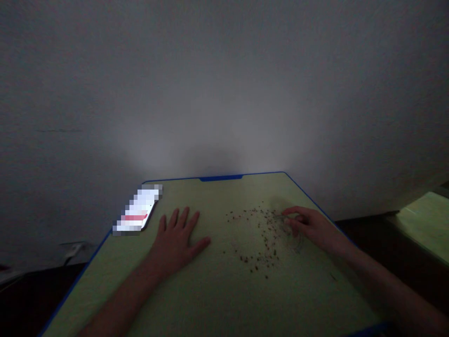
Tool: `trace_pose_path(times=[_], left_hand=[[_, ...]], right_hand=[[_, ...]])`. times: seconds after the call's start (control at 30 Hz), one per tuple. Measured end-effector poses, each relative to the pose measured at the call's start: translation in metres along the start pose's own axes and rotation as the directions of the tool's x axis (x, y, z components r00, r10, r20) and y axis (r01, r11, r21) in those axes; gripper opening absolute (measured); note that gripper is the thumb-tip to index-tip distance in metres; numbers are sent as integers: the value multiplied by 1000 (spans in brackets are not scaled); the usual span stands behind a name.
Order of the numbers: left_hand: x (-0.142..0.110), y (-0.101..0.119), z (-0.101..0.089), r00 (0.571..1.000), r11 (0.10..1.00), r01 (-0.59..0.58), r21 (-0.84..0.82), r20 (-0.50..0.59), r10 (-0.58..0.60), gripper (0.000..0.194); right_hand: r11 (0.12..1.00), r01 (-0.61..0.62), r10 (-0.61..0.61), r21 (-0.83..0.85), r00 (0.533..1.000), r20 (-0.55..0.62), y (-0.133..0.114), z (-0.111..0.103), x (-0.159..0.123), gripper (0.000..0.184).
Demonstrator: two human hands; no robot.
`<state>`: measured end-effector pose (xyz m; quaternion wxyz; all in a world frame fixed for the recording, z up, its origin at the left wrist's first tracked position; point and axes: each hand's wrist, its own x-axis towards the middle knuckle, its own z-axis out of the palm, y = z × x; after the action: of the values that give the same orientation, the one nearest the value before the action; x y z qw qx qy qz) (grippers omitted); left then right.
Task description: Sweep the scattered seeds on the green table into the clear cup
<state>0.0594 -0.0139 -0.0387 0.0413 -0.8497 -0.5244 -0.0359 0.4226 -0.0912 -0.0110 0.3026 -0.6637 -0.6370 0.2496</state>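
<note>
My left hand (175,243) lies palm down on the pale table (196,299) with its fingers spread. It holds nothing. On the right, the thumb and fingers of my right hand (305,224) are pinched together just above the tabletop. A thin greyish shape shows at the fingertips, too dim and small to name. Many tiny dark bits (266,238), like seeds or crumbs, lie scattered in a loose curve between the hands, thickest near the right hand. Faint greyish material (297,245) shows just below that hand; its kind is unclear.
A lit phone (136,213) lies at the table's back left, its screen blurred out. Blue edging (220,178) borders the table, which stands close to a grey wall (224,84). Another pale surface (426,222) stands on the right, across a dark gap. The room is dim.
</note>
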Motion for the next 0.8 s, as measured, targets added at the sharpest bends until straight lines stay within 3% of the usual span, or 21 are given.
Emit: trace_pose_path(times=[0.13, 0.23, 0.33, 0.43, 0.67, 0.8], left_hand=[[1, -1, 2, 1000, 1000, -6, 0, -19, 6, 85], [1, -1, 1, 1000, 1000, -7, -9, -22, 7, 84], [1, -1, -1, 1000, 1000, -4, -7, -9, 4, 84], [1, -1, -2, 1000, 1000, -2, -7, 4, 2, 84], [3, -1, -5, 1000, 1000, 3, -25, 11, -2, 82], [3, -1, -5, 1000, 1000, 3, -30, 0, -3, 82]], right_hand=[[998, -23, 23, -52, 1000, -4, 10, -25, -25, 34], [989, 29, -24, -146, 999, 33, 4, -38, -46, 29], [958, 100, -91, -267, 995, 44, -11, -40, -72, 25], [947, 91, -83, -307, 996, 39, -15, -39, -89, 24], [967, -100, 84, -234, 993, -77, 27, -46, -61, 34], [977, -98, 99, -191, 995, -1, 26, -38, -59, 27]])
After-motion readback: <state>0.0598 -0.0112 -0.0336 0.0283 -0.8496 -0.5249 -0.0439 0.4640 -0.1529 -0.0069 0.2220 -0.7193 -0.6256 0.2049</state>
